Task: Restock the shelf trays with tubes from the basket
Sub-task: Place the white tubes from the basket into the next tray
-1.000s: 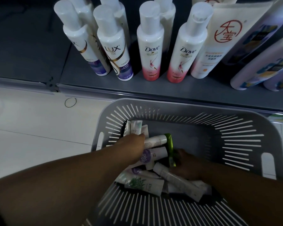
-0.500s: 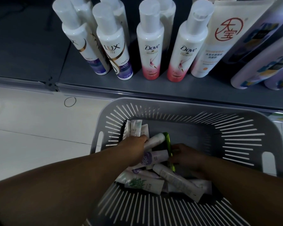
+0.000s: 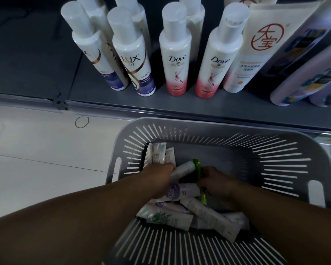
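Tubes (image 3: 166,219) lie heaped in basket (image 3: 199,123) under and between your hands. Left hand (image 3: 159,178) curls round a white tube (image 3: 182,170); right hand (image 3: 216,181) seems to pinch the green tube (image 3: 198,172), fingers shadowed. Likely light, soft, slick: grip mid-body, not the crimped tail.

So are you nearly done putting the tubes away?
Not nearly. Done: nothing I can see; the shelf shows only bottles, no trays. In hand: the left hand grips a white tube and the right hand touches the green tube, both down in the basket. Left: the whole pile of tubes there.
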`<state>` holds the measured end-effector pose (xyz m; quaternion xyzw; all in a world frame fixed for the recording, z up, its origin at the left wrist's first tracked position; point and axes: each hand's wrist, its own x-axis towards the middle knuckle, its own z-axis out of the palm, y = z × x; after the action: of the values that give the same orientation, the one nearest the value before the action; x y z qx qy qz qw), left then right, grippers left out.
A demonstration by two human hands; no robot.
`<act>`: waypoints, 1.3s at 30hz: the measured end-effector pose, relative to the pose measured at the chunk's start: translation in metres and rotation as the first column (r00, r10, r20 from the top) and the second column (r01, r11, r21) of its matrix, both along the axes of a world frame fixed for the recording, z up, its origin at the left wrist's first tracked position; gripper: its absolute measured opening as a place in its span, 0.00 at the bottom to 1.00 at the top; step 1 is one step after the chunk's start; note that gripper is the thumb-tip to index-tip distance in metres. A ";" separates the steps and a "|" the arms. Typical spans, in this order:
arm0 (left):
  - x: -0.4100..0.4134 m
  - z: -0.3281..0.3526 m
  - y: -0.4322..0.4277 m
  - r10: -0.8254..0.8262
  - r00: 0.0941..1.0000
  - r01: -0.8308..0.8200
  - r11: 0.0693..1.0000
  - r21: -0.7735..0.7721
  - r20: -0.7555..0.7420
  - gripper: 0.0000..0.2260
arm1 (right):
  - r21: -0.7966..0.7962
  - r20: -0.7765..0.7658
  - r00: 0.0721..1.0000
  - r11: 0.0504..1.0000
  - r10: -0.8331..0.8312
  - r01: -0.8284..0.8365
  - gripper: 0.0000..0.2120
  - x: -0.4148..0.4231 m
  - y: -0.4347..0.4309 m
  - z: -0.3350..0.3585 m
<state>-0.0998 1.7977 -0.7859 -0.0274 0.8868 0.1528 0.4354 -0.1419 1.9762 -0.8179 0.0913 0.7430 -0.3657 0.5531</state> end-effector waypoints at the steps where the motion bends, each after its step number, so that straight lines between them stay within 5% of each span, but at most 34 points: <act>1: 0.000 0.001 0.001 -0.011 1.000 0.011 1.000 0.004 0.006 0.18 | -0.007 -0.002 0.999 0.999 -0.033 0.033 0.19 0.001 -0.001 -0.001; 3: 0.001 0.002 0.002 -0.022 0.999 0.022 1.000 0.017 0.023 0.18 | -0.016 -0.006 0.998 0.998 -0.064 0.064 0.23 0.003 -0.001 -0.003; 7: 0.002 0.002 0.001 0.007 0.999 -0.010 0.998 0.068 0.050 0.18 | 0.097 -0.142 0.987 0.994 0.070 -0.057 0.08 0.002 0.004 -0.001; 10: 0.002 0.011 0.004 0.088 0.994 -0.097 0.981 0.168 0.060 0.24 | 0.228 -0.205 0.972 0.972 0.111 -0.063 0.16 -0.002 0.008 0.008; 14: 0.001 0.027 0.010 0.256 0.965 -0.260 0.921 0.291 0.053 0.14 | 0.252 -0.246 0.968 0.968 0.055 0.009 0.22 -0.007 0.016 0.027; 18: -0.003 0.052 0.015 0.293 0.954 -0.296 0.886 0.358 0.064 0.15 | 0.204 -0.296 0.955 0.977 -0.006 0.070 0.16 -0.016 0.026 0.055; 22: -0.003 0.092 0.019 0.299 0.946 -0.324 0.850 0.415 0.126 0.32 | 0.147 -0.401 0.911 0.974 -0.099 0.170 0.05 -0.017 0.032 0.086; 27: 0.005 0.143 0.027 0.229 0.973 -0.221 0.884 0.411 0.030 0.43 | 0.034 -0.491 0.847 0.967 -0.204 0.252 0.05 -0.010 0.035 0.137; 39: 0.032 0.283 0.057 0.375 0.863 -0.156 0.834 0.529 -0.338 0.29 | -0.282 -0.595 0.655 0.884 -0.466 0.372 0.09 0.004 0.053 0.286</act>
<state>-0.0677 1.8547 -0.5025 -0.0092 0.8800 0.4323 0.1966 -0.1375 2.0291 -0.5316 0.0908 0.8190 -0.5414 0.1670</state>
